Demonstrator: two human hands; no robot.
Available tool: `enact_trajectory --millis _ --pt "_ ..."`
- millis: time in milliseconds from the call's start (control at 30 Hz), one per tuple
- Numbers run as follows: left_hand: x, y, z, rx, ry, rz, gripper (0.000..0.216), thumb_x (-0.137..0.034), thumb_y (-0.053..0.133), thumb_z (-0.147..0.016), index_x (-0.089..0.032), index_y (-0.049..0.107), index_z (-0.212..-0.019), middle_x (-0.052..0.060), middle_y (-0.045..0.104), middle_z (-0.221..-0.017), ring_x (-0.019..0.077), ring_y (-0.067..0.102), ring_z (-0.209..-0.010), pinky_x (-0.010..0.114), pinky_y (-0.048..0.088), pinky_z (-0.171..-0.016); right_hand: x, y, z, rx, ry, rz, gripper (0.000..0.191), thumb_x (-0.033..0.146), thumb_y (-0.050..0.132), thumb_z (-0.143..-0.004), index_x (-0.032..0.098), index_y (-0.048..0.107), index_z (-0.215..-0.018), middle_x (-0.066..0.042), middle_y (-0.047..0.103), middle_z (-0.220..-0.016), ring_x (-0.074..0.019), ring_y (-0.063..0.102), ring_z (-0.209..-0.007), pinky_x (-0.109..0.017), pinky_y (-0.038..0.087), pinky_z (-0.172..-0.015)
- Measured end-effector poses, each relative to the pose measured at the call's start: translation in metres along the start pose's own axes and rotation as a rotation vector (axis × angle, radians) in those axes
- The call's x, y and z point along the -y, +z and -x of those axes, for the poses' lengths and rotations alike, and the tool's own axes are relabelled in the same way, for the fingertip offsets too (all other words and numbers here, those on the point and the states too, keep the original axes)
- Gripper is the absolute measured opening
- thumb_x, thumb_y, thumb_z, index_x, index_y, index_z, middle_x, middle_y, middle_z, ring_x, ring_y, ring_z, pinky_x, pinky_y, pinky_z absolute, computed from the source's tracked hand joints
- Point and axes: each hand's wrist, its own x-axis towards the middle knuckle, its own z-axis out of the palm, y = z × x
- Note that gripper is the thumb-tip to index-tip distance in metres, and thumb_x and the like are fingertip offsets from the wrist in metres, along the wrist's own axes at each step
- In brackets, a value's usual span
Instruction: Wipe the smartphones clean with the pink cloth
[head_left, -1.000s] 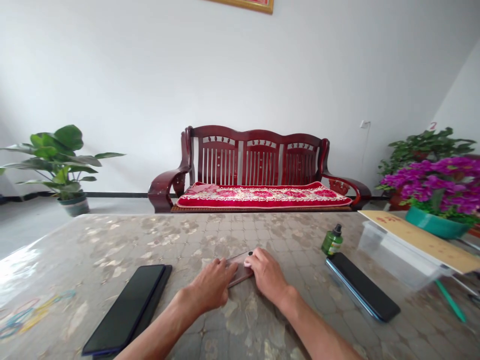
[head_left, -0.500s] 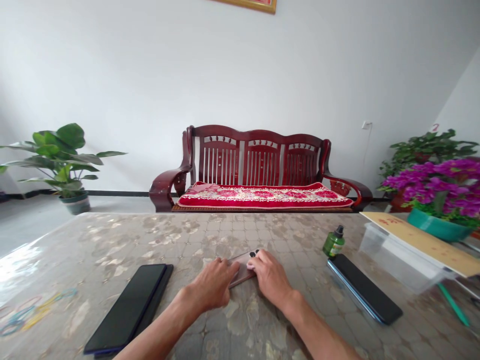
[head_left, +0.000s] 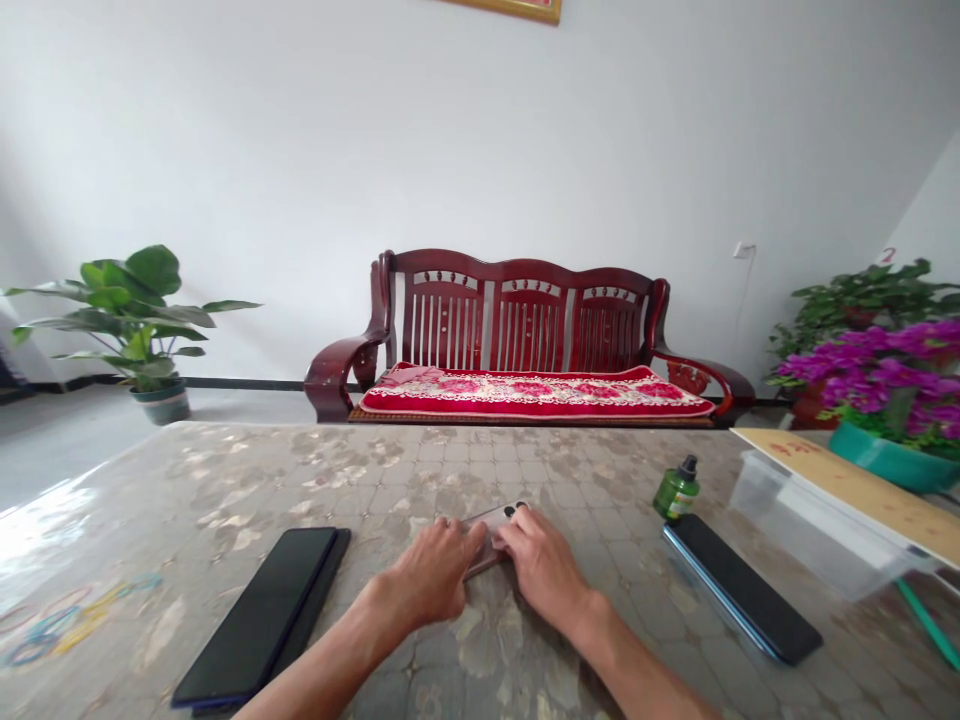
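A pale pinkish phone (head_left: 493,522) lies at the middle of the table, its back with dark round camera lenses turned up. My left hand (head_left: 439,570) is closed on its left end, thumb across the back. At the lens end, my right hand (head_left: 541,560) grips the phone, fingers bent and pressed together. Parts of the phone are hidden under both hands. Left of my arms, a black-screened phone (head_left: 259,610) rests partly over another dark flat thing. On the right lies a dark phone with a blue edge (head_left: 739,585).
A green bottle (head_left: 675,490) stands by the right phone. Beyond it are a clear plastic box (head_left: 795,525) with a tan board on top, and a teal pot (head_left: 885,458) of purple flowers. Coloured rubber bands (head_left: 64,630) lie at left. A wooden bench (head_left: 525,270) stands behind the table.
The camera view has shifted slightly, so most things sit a little further right. My right fingers have moved slightly on the phone near the lenses; both hands keep hold of it.
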Motion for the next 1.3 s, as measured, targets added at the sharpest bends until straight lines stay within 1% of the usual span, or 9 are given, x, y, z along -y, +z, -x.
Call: enact_trajectory --millis 100,267,433,500,633,833,967,1100,1300 --pt "-0.001 0.002 0.0 -0.001 -0.025 0.004 0.05 -0.011 0.059 -0.067 -0.016 0.052 -0.117 0.014 0.063 -0.107 0.0326 0.061 -0.097 0.041 0.051 -0.081 -0.006 -0.001 -0.001 -0.014 0.028 0.034 0.02 0.018 0.05 -0.096 0.025 0.066 -0.088 -0.003 0.06 -0.093 -0.0172 0.054 -0.091 -0.026 0.038 -0.078" --pt "-0.003 0.002 0.0 0.01 -0.054 0.008 0.051 -0.012 0.058 -0.067 -0.016 0.053 -0.118 0.014 0.063 -0.107 0.0322 0.062 -0.098 0.04 0.051 -0.081 -0.028 -0.006 -0.004 -0.052 0.216 0.105 0.02 0.018 0.049 -0.095 0.023 0.067 -0.088 -0.005 0.06 -0.091 -0.0195 0.053 -0.089 -0.028 0.037 -0.078" --pt "0.0 0.002 0.0 0.002 -0.043 0.026 0.049 -0.011 0.058 -0.066 -0.014 0.055 -0.115 0.015 0.063 -0.108 0.032 0.061 -0.1 0.041 0.051 -0.083 -0.015 -0.003 0.001 -0.038 0.047 0.028 0.02 0.016 0.05 -0.095 0.025 0.067 -0.088 -0.003 0.06 -0.092 -0.018 0.052 -0.093 -0.026 0.037 -0.081" --pt "0.001 0.003 0.0 0.001 -0.042 0.032 0.047 -0.011 0.057 -0.066 -0.015 0.055 -0.113 0.014 0.063 -0.108 0.0319 0.061 -0.1 0.041 0.05 -0.085 -0.012 -0.003 0.0 -0.029 0.02 0.031 0.019 0.016 0.05 -0.095 0.025 0.067 -0.09 -0.002 0.061 -0.093 -0.018 0.053 -0.094 -0.026 0.037 -0.081" --pt "0.002 0.003 -0.001 0.012 -0.03 0.035 0.047 -0.012 0.059 -0.067 -0.017 0.054 -0.113 0.013 0.063 -0.111 0.0311 0.06 -0.103 0.041 0.049 -0.088 -0.022 -0.004 -0.004 -0.031 0.196 0.075 0.021 0.016 0.049 -0.094 0.025 0.067 -0.092 -0.004 0.061 -0.094 -0.0183 0.055 -0.089 -0.026 0.038 -0.077" --pt "0.0 0.003 0.0 0.002 -0.024 -0.028 0.058 -0.011 0.057 -0.065 -0.016 0.051 -0.123 0.014 0.063 -0.109 0.0316 0.061 -0.099 0.04 0.052 -0.083 -0.039 0.0 -0.007 -0.107 0.303 -0.195 0.022 0.018 0.047 -0.093 0.024 0.069 -0.089 -0.003 0.062 -0.094 -0.0146 0.061 -0.084 -0.023 0.04 -0.074" --pt "-0.004 0.002 0.004 -0.019 -0.02 -0.03 0.066 -0.01 0.053 -0.065 -0.015 0.047 -0.131 0.015 0.061 -0.109 0.0325 0.06 -0.1 0.04 0.052 -0.082 -0.048 0.004 -0.012 -0.146 0.379 -0.356 0.02 0.023 0.051 -0.089 0.024 0.07 -0.089 -0.002 0.065 -0.09 -0.0159 0.062 -0.084 -0.023 0.042 -0.074" --pt "-0.01 0.001 0.004 -0.002 -0.049 -0.037 0.067 -0.011 0.053 -0.067 -0.015 0.046 -0.133 0.016 0.061 -0.109 0.0328 0.059 -0.099 0.04 0.052 -0.079 -0.054 0.007 -0.015 -0.144 0.427 -0.404 0.02 0.021 0.051 -0.086 0.022 0.071 -0.091 -0.004 0.068 -0.092 -0.017 0.062 -0.087 -0.024 0.043 -0.077" --pt "-0.019 0.011 -0.001 -0.019 -0.132 -0.067 0.059 -0.011 0.055 -0.073 -0.02 0.048 -0.131 0.013 0.061 -0.102 0.0311 0.06 -0.093 0.039 0.051 -0.076 -0.052 0.008 -0.014 -0.169 0.42 -0.454 0.02 0.024 0.051 -0.085 0.022 0.071 -0.088 -0.004 0.067 -0.091 -0.0176 0.061 -0.087 -0.026 0.042 -0.079"
